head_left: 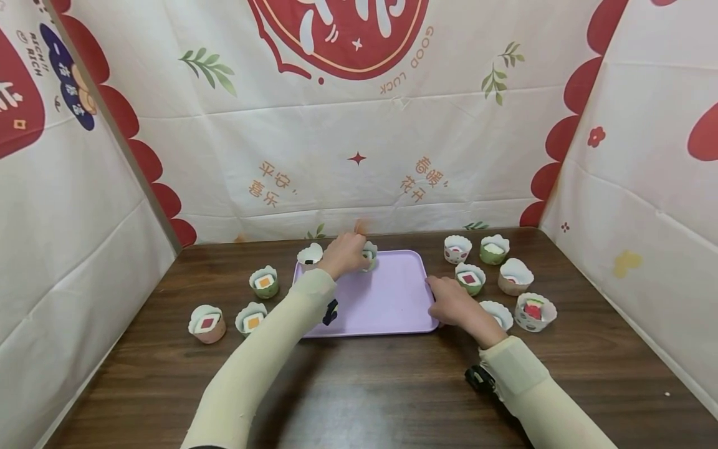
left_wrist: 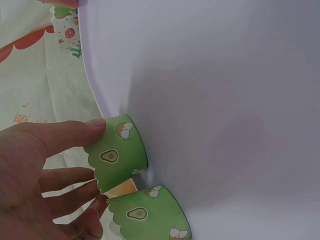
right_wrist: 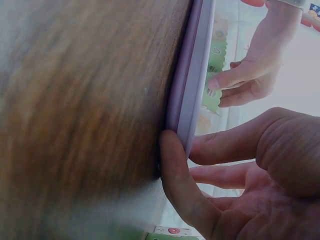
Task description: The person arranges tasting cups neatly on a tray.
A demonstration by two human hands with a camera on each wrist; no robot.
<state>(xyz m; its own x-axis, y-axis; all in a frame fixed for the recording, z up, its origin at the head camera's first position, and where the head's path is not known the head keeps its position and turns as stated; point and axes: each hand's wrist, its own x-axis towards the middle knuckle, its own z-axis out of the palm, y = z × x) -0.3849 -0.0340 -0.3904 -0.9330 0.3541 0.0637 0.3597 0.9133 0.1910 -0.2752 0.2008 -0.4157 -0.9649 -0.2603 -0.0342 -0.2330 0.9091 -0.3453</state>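
Note:
A lilac tray (head_left: 387, 302) lies on the table. At its back edge my left hand (head_left: 343, 254) holds a green paper baking cup (head_left: 370, 256). In the left wrist view, this baking cup (left_wrist: 117, 150) has an avocado print, with my thumb on its side and fingers beneath. A second green baking cup (left_wrist: 150, 215) stands right beside it on the tray. My right hand (head_left: 455, 305) grips the tray's right edge; the right wrist view shows the tray rim (right_wrist: 190, 80) between thumb and index finger. My left forearm hides part of the tray's left side.
Several filled baking cups stand left of the tray, among them a pink one (head_left: 207, 324) and a green one (head_left: 264, 282). More stand to the right, such as a white patterned one (head_left: 535, 312), close to my right hand. Printed cloth (head_left: 359, 118) encloses the wooden table (head_left: 359, 393).

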